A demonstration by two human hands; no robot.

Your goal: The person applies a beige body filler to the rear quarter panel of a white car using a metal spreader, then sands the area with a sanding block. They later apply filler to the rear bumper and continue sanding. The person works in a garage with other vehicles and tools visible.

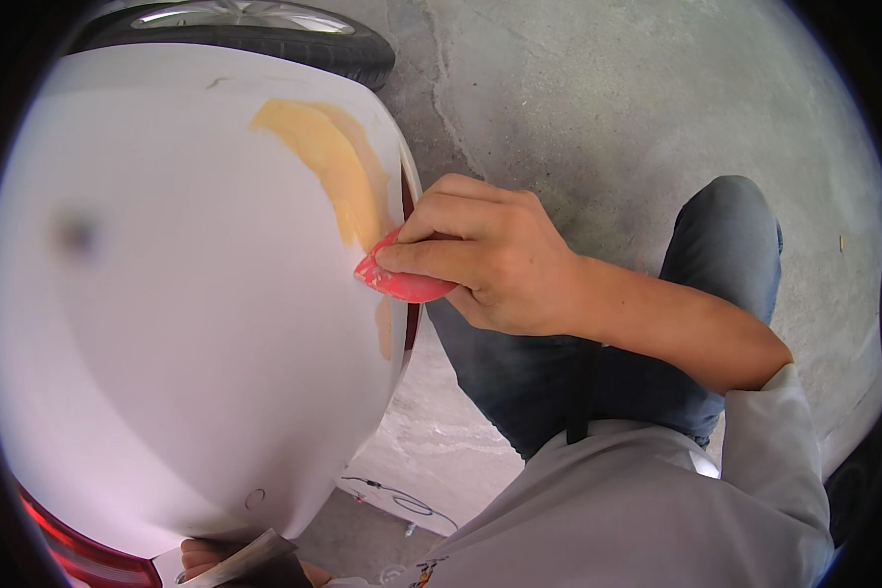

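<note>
My right hand [490,250] is closed on a red flexible filler spreader [402,279], pinched between thumb and fingers. The spreader bends against the edge of a white car body panel [196,255], and pale smears mark its tip. A curved band of yellow-beige filler [328,162] runs along the panel just beyond it, and a fainter beige patch [384,331] shows on the near side. At the lower edge my left hand [201,555] grips a flat grey metal plate [245,559]; the plate hides part of that hand.
A car wheel [235,24] stands at the far left, beyond the panel. Red tail light parts [88,544] are at the lower left. A thin black cable [402,500] lies low beside the car. My bent knee [730,235] is right of the panel, over the concrete floor [617,98].
</note>
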